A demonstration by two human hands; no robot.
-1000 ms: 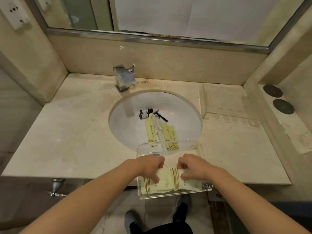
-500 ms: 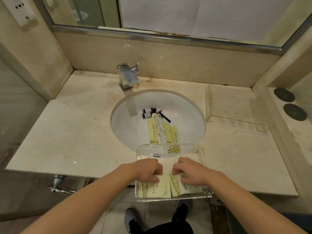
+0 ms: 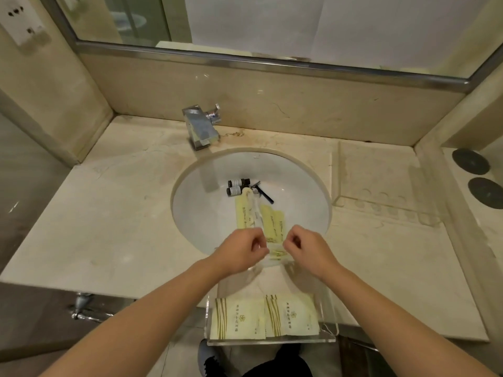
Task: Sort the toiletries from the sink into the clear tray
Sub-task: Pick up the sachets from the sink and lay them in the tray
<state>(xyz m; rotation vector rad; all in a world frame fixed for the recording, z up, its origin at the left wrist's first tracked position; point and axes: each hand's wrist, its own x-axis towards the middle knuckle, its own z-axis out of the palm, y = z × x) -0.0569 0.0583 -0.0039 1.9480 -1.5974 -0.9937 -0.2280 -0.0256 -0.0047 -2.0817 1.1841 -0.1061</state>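
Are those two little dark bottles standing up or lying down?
Lying down. Both small dark bottles rest on their sides, side by side, at the bottom of the sink, caps pointing right.

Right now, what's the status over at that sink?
Left hand and right hand over sink edge, nothing held. Two packets in clear tray. Bottles, long sachets still in basin.

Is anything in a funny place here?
Yes. Two little dark bottles, a black razor and yellow packets lie down inside the sink. The clear tray sticks out past the counter's front edge.
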